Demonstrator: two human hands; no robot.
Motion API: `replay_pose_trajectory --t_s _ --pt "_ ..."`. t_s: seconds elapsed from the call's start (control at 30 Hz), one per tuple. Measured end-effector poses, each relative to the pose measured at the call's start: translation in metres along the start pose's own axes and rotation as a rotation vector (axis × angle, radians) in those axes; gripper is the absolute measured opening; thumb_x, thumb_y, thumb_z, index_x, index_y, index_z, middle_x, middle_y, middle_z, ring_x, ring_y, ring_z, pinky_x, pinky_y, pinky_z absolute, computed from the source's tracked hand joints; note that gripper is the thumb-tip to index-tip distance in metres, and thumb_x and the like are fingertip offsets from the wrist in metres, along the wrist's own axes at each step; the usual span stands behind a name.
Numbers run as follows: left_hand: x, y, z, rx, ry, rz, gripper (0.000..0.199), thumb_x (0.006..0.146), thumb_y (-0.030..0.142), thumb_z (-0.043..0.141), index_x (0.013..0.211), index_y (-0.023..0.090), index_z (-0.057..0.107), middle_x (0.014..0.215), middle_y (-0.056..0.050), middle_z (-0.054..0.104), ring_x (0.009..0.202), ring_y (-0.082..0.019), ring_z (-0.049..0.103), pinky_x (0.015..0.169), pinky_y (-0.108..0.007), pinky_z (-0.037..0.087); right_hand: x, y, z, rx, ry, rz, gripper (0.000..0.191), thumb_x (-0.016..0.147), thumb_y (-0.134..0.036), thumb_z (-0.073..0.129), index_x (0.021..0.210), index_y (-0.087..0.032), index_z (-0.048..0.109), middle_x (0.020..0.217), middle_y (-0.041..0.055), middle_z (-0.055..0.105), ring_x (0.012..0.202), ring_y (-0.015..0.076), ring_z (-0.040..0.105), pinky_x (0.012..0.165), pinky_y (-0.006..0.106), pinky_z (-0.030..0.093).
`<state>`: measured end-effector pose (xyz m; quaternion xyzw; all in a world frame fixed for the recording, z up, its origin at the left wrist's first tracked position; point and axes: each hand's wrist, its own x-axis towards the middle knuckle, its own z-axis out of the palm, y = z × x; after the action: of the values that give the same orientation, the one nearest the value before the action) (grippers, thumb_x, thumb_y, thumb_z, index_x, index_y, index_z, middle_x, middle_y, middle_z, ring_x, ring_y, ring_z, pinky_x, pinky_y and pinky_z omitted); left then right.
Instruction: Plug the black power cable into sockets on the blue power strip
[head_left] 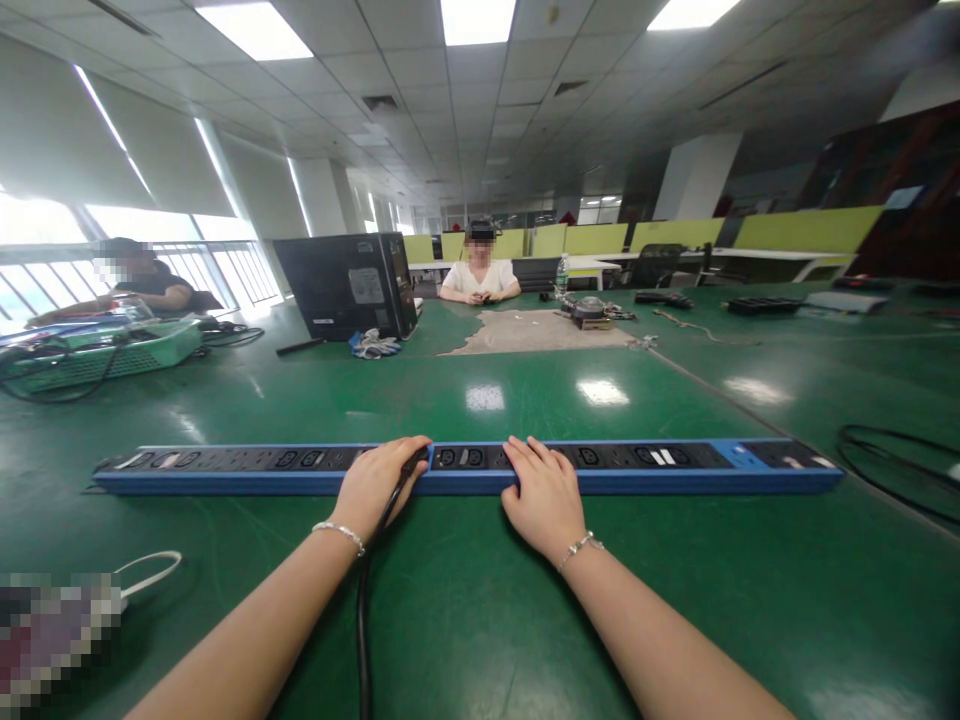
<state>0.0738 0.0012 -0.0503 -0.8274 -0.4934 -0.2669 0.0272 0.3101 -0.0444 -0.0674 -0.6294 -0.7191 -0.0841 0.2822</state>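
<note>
A long power strip with a blue casing and a row of black sockets lies crosswise on the green table. My left hand is closed around the plug end of a black power cord, over the sockets left of the middle. Whether the plug sits in a socket is hidden by the fingers. To its right, my right hand grips the strip across its width, fingers over the top and thumb at the near edge. From the left hand the cord runs down toward the near edge of view.
A green basket stands at left, near a black computer case and gloves. Black cable lies coiled at right. One person sits across the table, another at far left. A blurred object lies at lower left.
</note>
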Motion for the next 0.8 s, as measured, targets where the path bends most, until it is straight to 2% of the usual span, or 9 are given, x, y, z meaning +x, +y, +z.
replay_pose_trajectory --t_s 0.2,0.47,0.53,0.67,0.8 --pt "0.0012 0.0032 -0.0069 0.052 -0.024 0.021 0.038 0.089 0.046 0.038 0.117 0.028 0.055 0.113 -0.003 0.065 0.102 -0.021 0.061 0.091 -0.036 0.045 -0.0001 -0.0003 -0.0008 -0.007 -0.004 -0.003 0.051 0.073 -0.016 0.046 0.123 -0.021 0.055 0.131 0.0017 0.053 0.125 0.0183 0.04 0.104 0.036 0.024" --pt "0.0032 0.0007 -0.005 0.048 -0.047 -0.004 0.037 0.088 0.048 0.038 0.117 0.031 0.054 0.111 -0.001 0.066 0.1 -0.021 0.061 0.09 -0.036 0.044 -0.0002 -0.0008 -0.0012 0.02 -0.007 0.001 0.051 0.074 -0.016 0.043 0.124 -0.019 0.054 0.134 0.0025 0.051 0.126 0.0181 0.039 0.105 0.036 0.022" --pt "0.0025 -0.0002 -0.0044 0.056 -0.049 -0.006 0.036 0.088 0.047 0.038 0.118 0.032 0.054 0.112 -0.001 0.065 0.101 -0.021 0.061 0.092 -0.037 0.042 -0.0002 -0.0007 -0.0011 0.017 -0.004 0.025 0.052 0.074 -0.016 0.043 0.124 -0.017 0.053 0.135 0.0028 0.05 0.126 0.018 0.038 0.106 0.037 0.02" --pt "0.0022 -0.002 -0.0026 0.052 -0.052 -0.022 0.036 0.089 0.048 0.038 0.118 0.033 0.053 0.113 -0.001 0.065 0.102 -0.022 0.06 0.094 -0.039 0.04 -0.0006 0.0015 -0.0009 -0.03 0.017 0.124 0.057 0.071 -0.017 0.045 0.127 -0.014 0.05 0.137 0.0054 0.047 0.13 0.0224 0.033 0.109 0.046 0.01" --pt "0.0015 0.0004 0.0008 -0.004 -0.029 -0.05 0.033 0.089 0.044 0.04 0.116 0.031 0.053 0.113 0.0 0.065 0.102 -0.02 0.06 0.095 -0.038 0.038 -0.0012 0.0043 -0.0003 -0.06 0.0 0.135 0.058 0.071 -0.017 0.045 0.128 -0.014 0.048 0.137 0.0058 0.047 0.129 0.0219 0.034 0.109 0.044 0.01"
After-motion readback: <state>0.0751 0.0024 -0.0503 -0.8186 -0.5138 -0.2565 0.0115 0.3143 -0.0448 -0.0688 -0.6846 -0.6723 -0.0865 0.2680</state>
